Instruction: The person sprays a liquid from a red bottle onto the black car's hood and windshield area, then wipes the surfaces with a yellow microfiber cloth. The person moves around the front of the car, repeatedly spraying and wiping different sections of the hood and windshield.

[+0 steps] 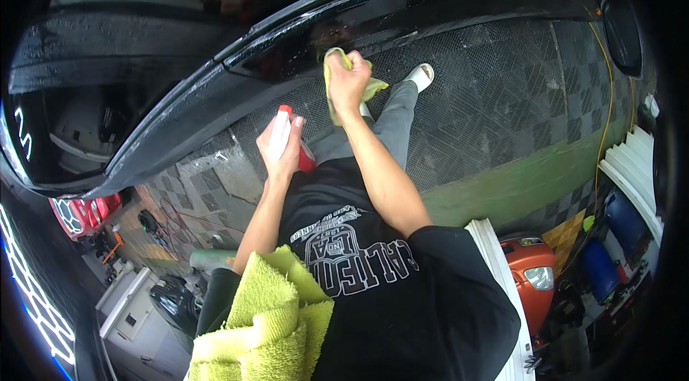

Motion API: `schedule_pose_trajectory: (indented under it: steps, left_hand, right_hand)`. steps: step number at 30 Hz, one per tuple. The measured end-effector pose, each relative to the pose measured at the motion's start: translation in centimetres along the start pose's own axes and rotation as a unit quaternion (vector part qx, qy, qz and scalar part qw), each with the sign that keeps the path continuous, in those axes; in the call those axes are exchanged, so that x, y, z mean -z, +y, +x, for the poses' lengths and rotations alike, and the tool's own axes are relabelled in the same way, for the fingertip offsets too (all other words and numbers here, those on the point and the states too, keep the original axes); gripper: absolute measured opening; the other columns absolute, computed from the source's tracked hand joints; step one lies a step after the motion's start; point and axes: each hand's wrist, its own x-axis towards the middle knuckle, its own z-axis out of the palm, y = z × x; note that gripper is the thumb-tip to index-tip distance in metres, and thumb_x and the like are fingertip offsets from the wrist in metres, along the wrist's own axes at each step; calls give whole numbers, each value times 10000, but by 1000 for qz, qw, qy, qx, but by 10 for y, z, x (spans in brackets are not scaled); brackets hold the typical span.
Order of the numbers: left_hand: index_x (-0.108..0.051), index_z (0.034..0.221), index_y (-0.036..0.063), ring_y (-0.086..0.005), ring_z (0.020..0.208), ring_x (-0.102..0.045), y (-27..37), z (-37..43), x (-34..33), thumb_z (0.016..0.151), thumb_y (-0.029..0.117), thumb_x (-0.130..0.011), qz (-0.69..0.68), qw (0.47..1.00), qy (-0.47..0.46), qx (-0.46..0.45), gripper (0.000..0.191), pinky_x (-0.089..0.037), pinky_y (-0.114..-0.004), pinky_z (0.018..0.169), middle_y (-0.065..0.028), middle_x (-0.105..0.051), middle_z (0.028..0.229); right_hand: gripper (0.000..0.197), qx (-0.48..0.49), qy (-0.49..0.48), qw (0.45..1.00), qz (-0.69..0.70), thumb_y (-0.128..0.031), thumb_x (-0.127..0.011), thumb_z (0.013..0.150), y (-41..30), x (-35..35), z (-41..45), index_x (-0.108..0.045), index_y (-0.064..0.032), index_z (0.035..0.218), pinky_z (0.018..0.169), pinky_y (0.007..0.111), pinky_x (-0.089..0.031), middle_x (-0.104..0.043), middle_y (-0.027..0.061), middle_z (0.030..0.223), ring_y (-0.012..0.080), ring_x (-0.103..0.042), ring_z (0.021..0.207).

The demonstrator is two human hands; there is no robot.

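My left hand [277, 152] is wrapped around a trigger spray bottle with a white and red sprayer head [281, 132] and a red body [307, 159]. A yellow-green microfiber cloth [375, 90] is bunched in my right hand [349, 85], in front of the lower side of a black car. Whether the cloth touches the bodywork cannot be told. Wet streaks and droplets mark the car's glossy side panel [430, 1]. Over my left shoulder hang folded yellow-green microfiber towels [269, 322].
Dark grid floor tiles [484, 90] lie beneath me. The car's side mirror [621, 36] juts out at the right, near a yellow cord [608, 79]. Behind me stand an orange machine [530, 278] and blue drums [600, 270]. A red car [89, 214] and a coiled hose [183, 214] are at left.
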Motion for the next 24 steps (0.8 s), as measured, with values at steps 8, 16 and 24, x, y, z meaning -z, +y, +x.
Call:
schedule_pose_trajectory:
  steps: [8,16,24]
  left_hand:
    - [-703,890,18,-206,617,-656,-8,-5,2,881,132,-752,7,998,11,-68,124,-521,-342,628,-108,-671,717]
    - [-695,910,6,-263,711,-706,-8,9,-32,875,169,-766,-2,985,-21,-172,182,-536,-342,664,-130,-717,807]
    - [-714,828,0,-132,557,-635,5,57,-86,915,321,-745,-21,999,20,-24,334,-498,-316,566,-60,-687,644]
  right_hand:
    - [267,53,-64,934,-347,-219,-751,814,61,83,17,-609,-3,746,605,419,-496,-622,183,649,300,-640,592]
    - [176,-151,-220,954,-139,-168,-526,1033,75,115,6,-641,-54,966,569,262,-468,-653,6,777,71,-598,654]
    - [251,-179,-161,951,-193,-199,-496,1050,56,157,-14,-686,-36,1037,711,268,-490,-691,32,830,104,-626,745]
